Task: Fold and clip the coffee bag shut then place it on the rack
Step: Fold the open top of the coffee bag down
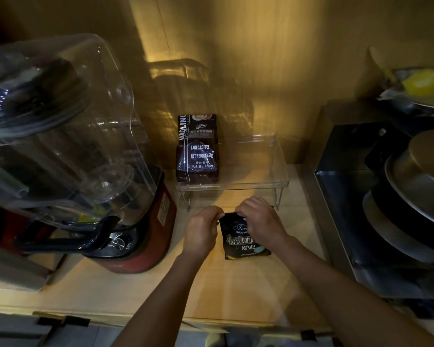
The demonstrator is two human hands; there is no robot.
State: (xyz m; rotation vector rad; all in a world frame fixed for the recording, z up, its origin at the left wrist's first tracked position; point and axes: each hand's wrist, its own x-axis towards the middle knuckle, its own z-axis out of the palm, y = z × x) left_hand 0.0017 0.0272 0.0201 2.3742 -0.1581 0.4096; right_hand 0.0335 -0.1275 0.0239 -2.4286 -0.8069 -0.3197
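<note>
Two hands working at the top edge of a small black coffee bag (238, 242), which is lying on the pale wooden counter (248, 284) just near of the clear rack (236, 185). My left hand (203, 230) is pinching the bag's top left corner, fingers curled closed on it. My right hand (259, 220) is gripping the top right part, knuckles up, covering much of the bag's upper right. The bag's top is lying flat between my fingers; whether it is folded over I cannot tell. A clip is not showing anywhere I can make out.

On the rack's left half a larger dark coffee pack (197, 149) is standing upright; the right half is bare. A red blender (133, 236) with a clear cover is sitting to the left of my hands. Stacked metal pans (416, 196) are sitting at the right on a dark steel surface.
</note>
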